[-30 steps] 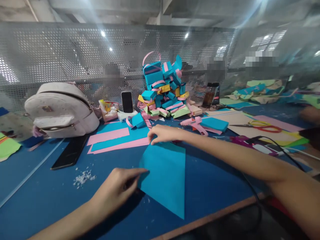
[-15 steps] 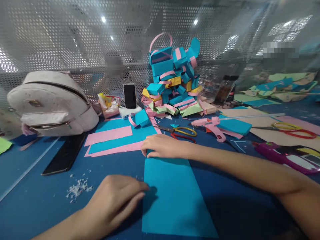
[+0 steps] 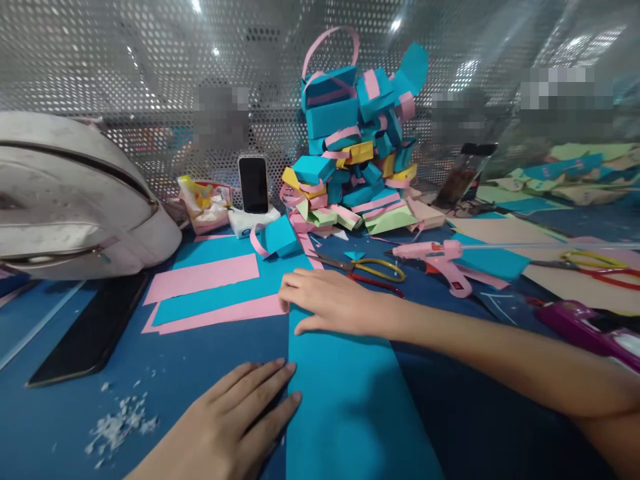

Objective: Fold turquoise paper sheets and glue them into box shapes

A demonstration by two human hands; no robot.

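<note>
On the dark blue tabletop (image 3: pixel 215 347), a bright-blue, straight-edged paper sheet (image 3: pixel 350 407) lies before me. My left hand (image 3: pixel 225 420), fingers outstretched, grips nothing (fingertips at sheet's left edge); my right hand (image 3: pixel 333 300), loosely spread, rests across its far end.

One camera, riding on the person's head, is looking forward and down over the blue table (image 3: pixel 210 353) — it is facing the perforated metal screen (image 3: pixel 150 73), which is spanning the top. The left hand (image 3: pixel 225 420) and right hand (image 3: pixel 330 303) are lying close below the lens, while the left edge is cropping the white backpack (image 3: pixel 85 207)
</note>
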